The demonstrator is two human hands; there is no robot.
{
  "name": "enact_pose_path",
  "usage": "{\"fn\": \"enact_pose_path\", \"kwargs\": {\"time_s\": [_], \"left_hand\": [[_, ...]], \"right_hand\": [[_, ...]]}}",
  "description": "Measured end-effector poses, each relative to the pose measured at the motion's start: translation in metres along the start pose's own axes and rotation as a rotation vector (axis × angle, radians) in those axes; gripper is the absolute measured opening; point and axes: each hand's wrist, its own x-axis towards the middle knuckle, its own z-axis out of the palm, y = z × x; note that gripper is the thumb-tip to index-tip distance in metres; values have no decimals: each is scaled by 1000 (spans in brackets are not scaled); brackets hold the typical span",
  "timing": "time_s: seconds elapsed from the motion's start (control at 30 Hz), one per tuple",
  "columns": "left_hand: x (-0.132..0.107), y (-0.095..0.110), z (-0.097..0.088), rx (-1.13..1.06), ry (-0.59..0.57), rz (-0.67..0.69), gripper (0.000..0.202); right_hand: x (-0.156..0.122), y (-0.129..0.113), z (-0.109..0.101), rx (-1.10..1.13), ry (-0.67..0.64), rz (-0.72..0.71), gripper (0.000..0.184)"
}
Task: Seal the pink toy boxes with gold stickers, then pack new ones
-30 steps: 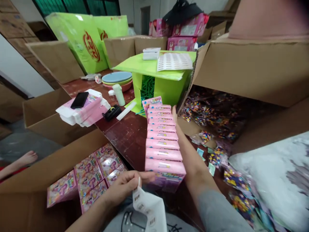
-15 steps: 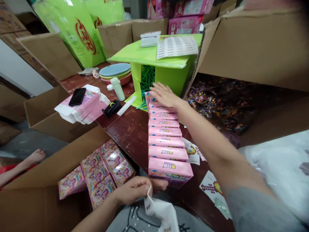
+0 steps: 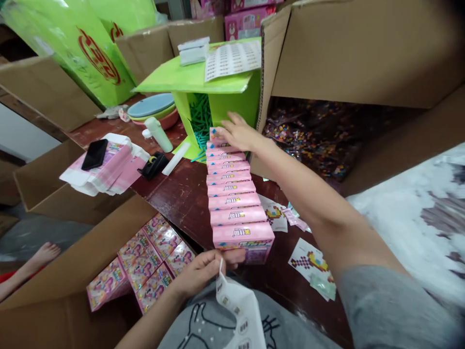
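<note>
Left of the row of pink boxes (image 3: pixel 234 188), a strip of bare dark-red tabletop (image 3: pixel 183 196) offers passage. The lime-green box (image 3: pixel 163 80) blocks the far end, and the right forearm (image 3: pixel 308 189) spans the right side.

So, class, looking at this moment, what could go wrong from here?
The row of pink boxes could skew or topple if the right grip, at its far end, pushes unevenly. The label strip hangs loose from the left grip, so it might fold or snag. The phone lies on a pile of cartons by the table's edge and could slide off if knocked.
</note>
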Motion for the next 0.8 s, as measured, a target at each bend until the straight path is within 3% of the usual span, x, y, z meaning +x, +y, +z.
{"fn": "enact_pose_path", "kwargs": {"time_s": [0.03, 0.13, 0.23, 0.3, 0.37, 0.43, 0.5, 0.57, 0.63, 0.73, 0.8], "left_hand": [[-1, 1, 2, -11, 4, -2, 58], [-8, 2, 5, -32, -17, 5, 55], [-16, 0, 7, -42, -89, 4, 53], [-19, -4, 10, -56, -125, 18, 53], [-22, -7, 14, -59, -125, 51, 51], [-26, -6, 20, -26, -73, 73, 50], [-30, 1, 28, 61, 36, 133, 49], [-35, 15, 37, 220, 215, 283, 48], [-37, 29, 46, 433, 404, 494, 43], [-35, 46, 53, 647, 577, 757, 33], [-32, 51, 50, 682, 623, 868, 31]], "right_hand": [[-21, -16, -2, 55, -34, -88, 78], [-107, -72, 2, 155, -301, -241, 71], [-181, -106, 15, 102, -472, -260, 89], [-200, -109, 22, 64, -519, -243, 99], [-198, -105, 21, 63, -536, -251, 105], [-196, -107, 10, 119, -491, -268, 104], [-208, -122, -9, 230, -345, -238, 91], [-237, -151, -25, 359, -181, -156, 77], [-275, -182, -31, 399, -105, -57, 74], [-327, -208, -22, 164, -61, 76, 71], [-351, -205, -11, 4, 18, 166, 51]]}}
